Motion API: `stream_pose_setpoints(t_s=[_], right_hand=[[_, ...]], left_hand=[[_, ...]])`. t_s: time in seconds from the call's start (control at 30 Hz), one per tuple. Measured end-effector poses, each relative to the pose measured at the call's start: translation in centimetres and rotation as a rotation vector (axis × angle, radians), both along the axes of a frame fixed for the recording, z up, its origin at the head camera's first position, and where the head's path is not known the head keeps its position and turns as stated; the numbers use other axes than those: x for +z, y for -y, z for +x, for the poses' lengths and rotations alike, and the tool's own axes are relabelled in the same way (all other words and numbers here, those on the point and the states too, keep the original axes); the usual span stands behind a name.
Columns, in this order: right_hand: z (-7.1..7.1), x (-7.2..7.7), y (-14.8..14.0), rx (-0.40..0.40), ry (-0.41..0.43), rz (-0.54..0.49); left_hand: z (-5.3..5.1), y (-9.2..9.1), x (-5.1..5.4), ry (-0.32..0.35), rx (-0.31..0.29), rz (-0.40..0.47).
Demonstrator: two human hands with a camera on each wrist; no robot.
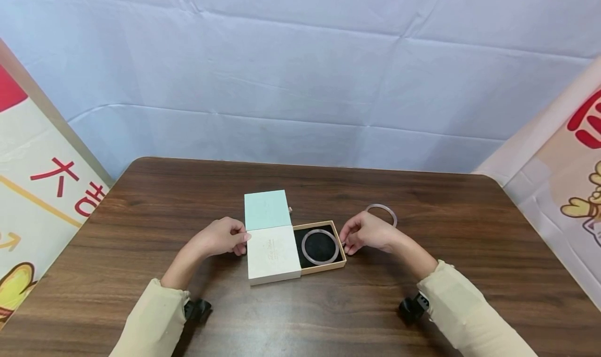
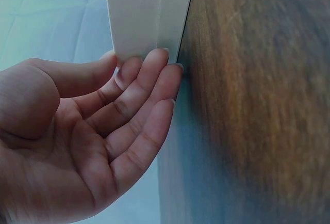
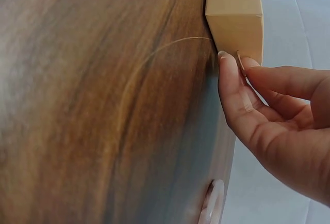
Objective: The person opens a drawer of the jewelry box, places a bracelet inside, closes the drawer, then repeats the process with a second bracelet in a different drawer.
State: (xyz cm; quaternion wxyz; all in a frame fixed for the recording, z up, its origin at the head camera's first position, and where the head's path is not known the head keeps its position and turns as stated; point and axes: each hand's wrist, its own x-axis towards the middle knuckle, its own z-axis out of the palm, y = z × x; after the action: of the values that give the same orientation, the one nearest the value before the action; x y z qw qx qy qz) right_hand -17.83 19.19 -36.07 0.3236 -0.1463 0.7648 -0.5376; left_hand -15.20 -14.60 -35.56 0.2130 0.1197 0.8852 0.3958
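Note:
A white box sleeve [image 1: 273, 253] lies on the table, and a tan-edged drawer [image 1: 325, 267] with a black lining sticks out of its right side. On the lining rests a pale ring [image 1: 307, 253]. My left hand [image 1: 219, 237] holds the sleeve's left side, its thumb [image 2: 85, 78] at the upper edge and its bent fingertips against the end face [image 2: 144, 17]. With thumb and fingers, my right hand [image 1: 371, 231] pinches a thin pull loop [image 3: 241, 63] on the drawer's outer end [image 3: 234, 33].
A pale green box [image 1: 267, 210] touches the white sleeve's back edge and has a small tab on its right. Another pale ring [image 1: 388, 211] lies on the brown table [image 1: 300, 320] behind my right hand. Pale cloth [image 1: 281, 75] hangs behind, with printed banners [image 1: 42, 190] at both sides.

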Motion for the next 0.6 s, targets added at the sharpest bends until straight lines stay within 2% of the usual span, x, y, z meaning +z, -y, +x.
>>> stream_pose_setpoints(t_s=[0.37,0.6], right_hand=[[0.03,-0.19,0.0,-0.007,0.01,-0.003],[-0.06,-0.25,-0.34,0.056,-0.008,-0.077]], left_hand=[[-0.01,-0.03,-0.06,0.002,0.005,0.0],[-0.05,-0.04,-0.06,0.004,0.011,-0.004]])
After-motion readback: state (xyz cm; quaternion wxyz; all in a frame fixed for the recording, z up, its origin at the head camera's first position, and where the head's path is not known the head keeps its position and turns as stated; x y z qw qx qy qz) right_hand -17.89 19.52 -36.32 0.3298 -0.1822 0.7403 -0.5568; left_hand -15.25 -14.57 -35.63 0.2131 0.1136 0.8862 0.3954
